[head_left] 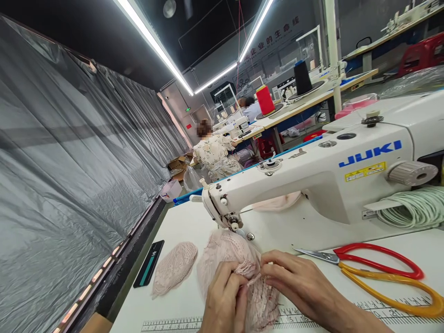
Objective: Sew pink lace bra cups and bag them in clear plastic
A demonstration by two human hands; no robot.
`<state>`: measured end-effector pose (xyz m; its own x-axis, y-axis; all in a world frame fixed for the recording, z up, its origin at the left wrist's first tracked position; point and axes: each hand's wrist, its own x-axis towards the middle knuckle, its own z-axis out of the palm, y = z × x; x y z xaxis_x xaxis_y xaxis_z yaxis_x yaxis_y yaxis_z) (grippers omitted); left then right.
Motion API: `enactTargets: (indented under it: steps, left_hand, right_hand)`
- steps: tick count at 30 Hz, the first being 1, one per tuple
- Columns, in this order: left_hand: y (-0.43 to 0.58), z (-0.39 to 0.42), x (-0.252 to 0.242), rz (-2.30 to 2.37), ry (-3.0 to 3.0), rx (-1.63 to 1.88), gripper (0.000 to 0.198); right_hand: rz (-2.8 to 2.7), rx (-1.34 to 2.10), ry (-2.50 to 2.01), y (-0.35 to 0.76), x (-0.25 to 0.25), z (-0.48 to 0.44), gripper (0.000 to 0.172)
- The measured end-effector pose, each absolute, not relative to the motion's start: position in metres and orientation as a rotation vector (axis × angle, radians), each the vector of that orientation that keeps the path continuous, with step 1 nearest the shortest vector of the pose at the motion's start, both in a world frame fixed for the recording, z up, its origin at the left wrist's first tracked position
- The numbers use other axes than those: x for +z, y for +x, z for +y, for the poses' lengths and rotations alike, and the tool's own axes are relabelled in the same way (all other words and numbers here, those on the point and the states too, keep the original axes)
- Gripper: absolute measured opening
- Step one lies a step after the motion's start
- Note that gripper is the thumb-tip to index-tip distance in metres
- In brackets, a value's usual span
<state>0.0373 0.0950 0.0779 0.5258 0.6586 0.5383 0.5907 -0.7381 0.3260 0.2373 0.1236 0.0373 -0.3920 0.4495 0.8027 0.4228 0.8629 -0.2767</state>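
Pale pink lace fabric (225, 249) lies bunched in front of the sewing machine (312, 171), its far edge just below the needle area. My left hand (225, 296) pinches a fold of the lace from the near side. From the right, my right hand (294, 277) grips the same lace with fingertips pressed together. Between the two hands a narrow edge of the fabric is drawn up. Part of the lace is hidden behind my fingers. A separate oval lace piece (175, 268) rests on the table to the left.
Scissors with red and yellow handles (378, 273) lie right of my right hand. A dark phone-like object (149, 263) sits at the table's left edge. A printed ruler (173, 325) runs along the front. Coiled pale green cord (412, 208) is by the machine. A person (217, 152) sits farther back.
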Motion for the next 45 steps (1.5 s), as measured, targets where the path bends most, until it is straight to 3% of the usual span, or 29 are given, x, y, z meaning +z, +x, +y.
enactTargets:
  steps: [5, 18, 22, 30, 37, 45]
  left_hand:
    - [0.038, 0.094, 0.084, 1.108, 2.586, 1.010, 0.018]
    - [0.039, 0.095, 0.085, 1.034, 2.688, 1.045, 0.032]
    - [0.041, 0.088, 0.082, 1.139, 2.729, 1.053, 0.036]
    - [0.039, 0.093, 0.062, 1.324, 2.947, 1.173, 0.018]
    - [0.042, 0.093, 0.075, 1.245, 2.927, 1.146, 0.022]
    - [0.042, 0.094, 0.075, 1.206, 2.893, 0.967, 0.029]
  right_hand:
    - [-2.057, -0.040, -0.624, 0.241, 0.032, 0.120, 0.014]
    - [-2.040, -0.240, -0.591, 0.215, 0.042, 0.127, 0.038]
    - [-2.016, -0.188, -0.683, 0.212, 0.046, 0.127, 0.036]
    - [-2.055, -0.103, -0.688, 0.213, 0.049, 0.125, 0.034]
    - [-2.152, -0.075, -0.581, 0.240, 0.044, 0.122, 0.008]
    - [-2.127, -0.033, -0.576, 0.228, 0.039, 0.128, 0.021]
